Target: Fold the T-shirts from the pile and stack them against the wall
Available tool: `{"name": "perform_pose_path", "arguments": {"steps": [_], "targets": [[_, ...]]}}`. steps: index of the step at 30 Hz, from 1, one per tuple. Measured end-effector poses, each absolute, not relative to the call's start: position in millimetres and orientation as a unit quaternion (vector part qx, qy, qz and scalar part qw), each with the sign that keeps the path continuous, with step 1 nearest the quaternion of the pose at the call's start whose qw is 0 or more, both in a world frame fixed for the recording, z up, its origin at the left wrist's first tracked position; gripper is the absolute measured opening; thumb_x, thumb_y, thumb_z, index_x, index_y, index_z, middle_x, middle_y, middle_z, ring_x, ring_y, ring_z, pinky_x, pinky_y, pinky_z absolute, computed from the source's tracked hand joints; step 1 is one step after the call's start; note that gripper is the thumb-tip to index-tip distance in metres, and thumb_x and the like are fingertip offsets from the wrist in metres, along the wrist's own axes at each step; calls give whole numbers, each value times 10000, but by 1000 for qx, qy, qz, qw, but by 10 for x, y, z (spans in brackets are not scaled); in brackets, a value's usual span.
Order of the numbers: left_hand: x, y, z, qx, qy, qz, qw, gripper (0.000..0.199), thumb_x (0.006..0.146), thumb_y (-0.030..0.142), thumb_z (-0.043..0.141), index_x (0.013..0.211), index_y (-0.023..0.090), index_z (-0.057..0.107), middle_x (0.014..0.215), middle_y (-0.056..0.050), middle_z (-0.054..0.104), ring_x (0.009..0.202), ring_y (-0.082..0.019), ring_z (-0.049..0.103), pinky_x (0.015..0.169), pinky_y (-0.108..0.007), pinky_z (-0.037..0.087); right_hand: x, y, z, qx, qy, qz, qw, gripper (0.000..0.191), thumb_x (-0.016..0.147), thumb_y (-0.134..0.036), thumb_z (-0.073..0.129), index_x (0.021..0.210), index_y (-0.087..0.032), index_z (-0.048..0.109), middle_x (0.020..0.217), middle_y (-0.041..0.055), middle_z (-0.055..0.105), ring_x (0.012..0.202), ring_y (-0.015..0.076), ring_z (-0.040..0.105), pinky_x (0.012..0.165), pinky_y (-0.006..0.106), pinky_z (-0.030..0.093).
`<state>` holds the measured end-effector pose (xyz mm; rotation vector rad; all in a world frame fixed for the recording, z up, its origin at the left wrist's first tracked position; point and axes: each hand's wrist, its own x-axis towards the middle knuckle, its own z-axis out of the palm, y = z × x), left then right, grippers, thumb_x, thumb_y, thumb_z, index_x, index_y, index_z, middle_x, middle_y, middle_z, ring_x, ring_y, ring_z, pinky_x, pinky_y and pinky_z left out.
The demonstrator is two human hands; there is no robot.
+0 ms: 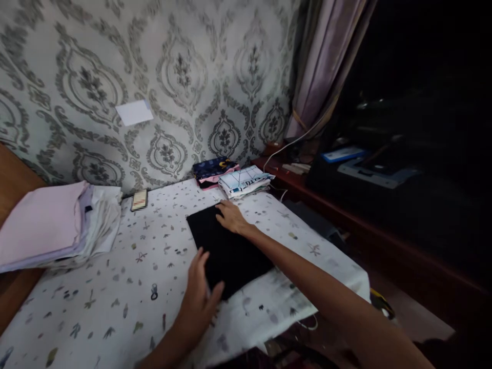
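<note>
White fabric sheet with small scattered prints (161,233). Matte black, roughly rectangular folded cloth (240,256) lies flat on it, near its right edge. Probably light, soft, floppy, low slip, not fragile; layers may shift. Best hold: both opposite edges, palms supporting. Left hand (198,294): spread wide at the cloth's left edge, contact unclear. Right hand (232,218): fingers apart on far edge, nothing pinched.

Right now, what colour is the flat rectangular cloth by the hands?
Black rectangular cloth, best seen in the head view.
</note>
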<state>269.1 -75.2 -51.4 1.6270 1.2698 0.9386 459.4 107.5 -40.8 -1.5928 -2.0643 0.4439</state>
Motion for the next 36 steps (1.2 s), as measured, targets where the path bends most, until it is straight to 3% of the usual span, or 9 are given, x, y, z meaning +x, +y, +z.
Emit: {"name": "perform_pose_path", "arguments": {"steps": [3,6,9,13,19,22,25,31,36], "targets": [[2598,-627,-491,433,541,457,558,611,834,413,722,1358,235,464,1522,-175,445,1435,-322,410,1120,-472,434,4619,1309,-338,-573,-784,158,180,431,838,-237,628,1262,-159,647,1438,168,551,1349,328,476,1114,482,361],[2654,-542,-388,303,526,424,672,496,799,336,766,1209,199,523,1302,-176,619,1171,-303,639,878,-443,587,4638,1538,-277,-561,-795,183,143,461,763,-246,696,1215,-153,681,1333,168,634,1232,335,574,1016,429,448],[2779,-511,-298,283,502,353,737,490,716,263,833,1114,174,563,1034,-113,709,832,-229,710,696,-394,614,4654,1711,-208,-550,-796,219,128,366,691,-229,740,1051,-161,738,1163,125,714,1088,297,640,903,338,488],[2634,-438,-219,319,496,293,753,324,657,179,830,913,136,636,737,-38,699,553,-152,638,528,-277,551,4742,1758,-140,-560,-772,265,146,131,622,-182,772,725,-175,691,812,41,705,891,226,650,743,256,475],[1733,-207,-38,274,596,430,620,144,717,56,712,820,150,676,722,-16,702,621,-151,669,555,-242,567,4983,1330,-314,-589,-689,376,192,224,677,-292,779,664,-194,578,560,-31,542,600,143,564,511,228,427],[1606,-231,-12,224,589,446,636,63,831,92,630,809,142,660,714,-36,702,597,-148,670,575,-252,583,5011,1142,-388,-590,-623,465,217,273,716,-393,789,741,-192,606,581,-14,581,564,133,561,478,227,448],[1777,-383,-48,192,586,418,667,69,880,159,626,929,135,668,811,-86,745,672,-196,717,641,-323,616,4958,1114,-361,-599,-507,568,249,303,726,-426,802,773,-177,634,591,-3,609,526,120,550,461,225,461],[1998,-585,-217,196,585,411,671,584,677,155,832,1200,200,576,1042,-103,761,809,-294,751,694,-417,619,4798,1157,-212,-549,-469,660,209,186,715,-230,782,643,-167,622,517,-17,613,442,105,543,411,189,432],[1923,-221,49,283,560,454,633,681,633,209,875,1243,272,578,1180,-73,732,962,-290,734,690,-343,610,4934,1220,31,-458,-481,688,293,77,718,-122,694,778,-171,695,687,-12,718,566,97,640,541,170,509]]}}
